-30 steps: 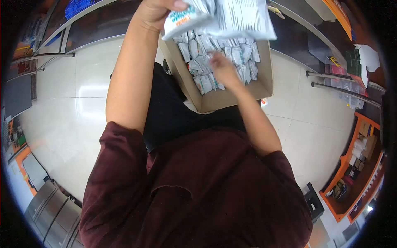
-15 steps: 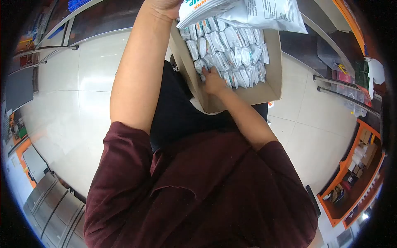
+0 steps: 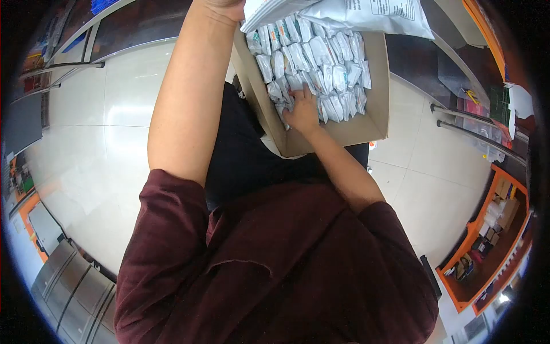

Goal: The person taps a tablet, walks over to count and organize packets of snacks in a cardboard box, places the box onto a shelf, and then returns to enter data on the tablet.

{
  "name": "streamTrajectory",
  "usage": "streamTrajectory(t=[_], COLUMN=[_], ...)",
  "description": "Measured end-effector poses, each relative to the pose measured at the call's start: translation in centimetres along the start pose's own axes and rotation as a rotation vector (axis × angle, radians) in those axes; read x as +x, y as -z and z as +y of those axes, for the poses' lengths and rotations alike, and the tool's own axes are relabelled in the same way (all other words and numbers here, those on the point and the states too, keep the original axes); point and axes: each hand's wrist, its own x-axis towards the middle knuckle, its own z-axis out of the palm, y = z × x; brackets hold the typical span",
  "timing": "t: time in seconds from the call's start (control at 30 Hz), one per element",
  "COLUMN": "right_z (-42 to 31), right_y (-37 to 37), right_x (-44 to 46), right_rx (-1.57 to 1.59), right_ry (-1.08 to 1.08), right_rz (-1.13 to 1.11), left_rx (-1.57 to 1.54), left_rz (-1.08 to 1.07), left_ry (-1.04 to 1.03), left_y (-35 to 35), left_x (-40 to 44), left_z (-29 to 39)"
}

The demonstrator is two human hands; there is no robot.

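Observation:
My left hand (image 3: 227,8) is at the top edge, partly out of frame, and closed on white-silver printed packets (image 3: 272,11); its fingers are mostly hidden. Another such packet (image 3: 375,15) juts out to the right of these, above the box. An open cardboard box (image 3: 375,109) holds rows of similar small packets (image 3: 321,51) standing on edge. Inside its near left part is my right hand (image 3: 304,113), fingers apart and touching the tops of the packets. The thumb lies by the packets in the left corner.
The box stands between my legs in dark trousers (image 3: 240,160), above a pale tiled floor (image 3: 80,166). Dark tables with metal legs (image 3: 467,117) are on both sides. An orange-edged shelf (image 3: 487,246) with boxes is at right, and a grey metal cabinet (image 3: 74,286) at lower left.
My right hand has shifted slightly right in the box, its fingers spread wider. Packets now show in the left corner where the fingers were. The packets in my left hand have moved a little up.

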Motion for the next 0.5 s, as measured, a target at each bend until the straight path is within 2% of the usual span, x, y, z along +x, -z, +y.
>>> streamTrajectory(t=[0.1, 0.2, 0.3, 0.4, 0.5], right_z=[0.9, 1.5, 1.8, 2.8, 3.9], right_y=[-0.3, 2.0, 1.9, 1.9, 1.1], right_x=[0.8, 1.5, 1.2, 1.1, 1.1], right_rx=[0.167, 0.327, 0.144, 0.327, 0.213], right_ry=[0.032, 0.053, 0.095, 0.074, 0.189], right_rz=[-0.252, -0.306, 0.192, -0.281, 0.03], left_rx=[0.017, 0.029, 0.019, 0.035, 0.05], left_rz=[-0.014, 0.003, -0.022, -0.047, -0.038], left_ry=[-0.043, -0.042, -0.007, -0.027, -0.05], left_y=[0.9, 0.9, 2.1, 3.1, 3.1], left_x=[0.2, 0.3, 0.3, 0.3, 0.4], left_z=[-0.3, -0.5, -0.1, -0.3, -0.4])
